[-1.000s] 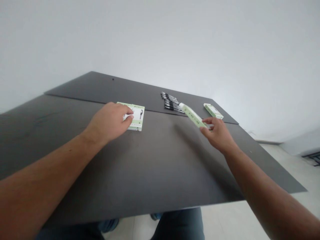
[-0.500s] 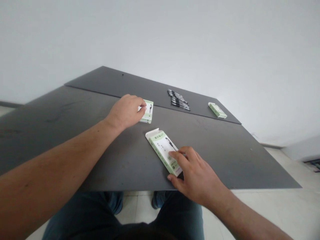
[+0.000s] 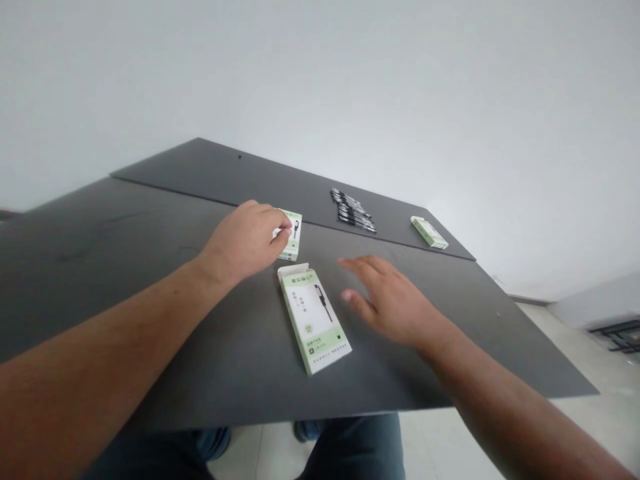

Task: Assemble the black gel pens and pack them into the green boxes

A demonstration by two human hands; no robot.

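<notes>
My left hand (image 3: 245, 241) rests on a small stack of flat green-and-white boxes (image 3: 291, 235) near the table's middle, fingers curled over its near edge. A long green-and-white box (image 3: 313, 317) with its top flap open lies flat on the dark table (image 3: 150, 267) close to me. My right hand (image 3: 385, 300) hovers just to the right of that box, fingers stretched out and apart, holding nothing.
A bundle of black pens (image 3: 353, 210) lies farther back. Another green-and-white box (image 3: 429, 232) sits near the table's far right corner. The table's near edge runs just above my knees (image 3: 350, 447). A white wall stands behind.
My right hand brought the long box from the far right to the near middle, set it down and let go. It now lifts away to the right. My left hand stays on the stack.
</notes>
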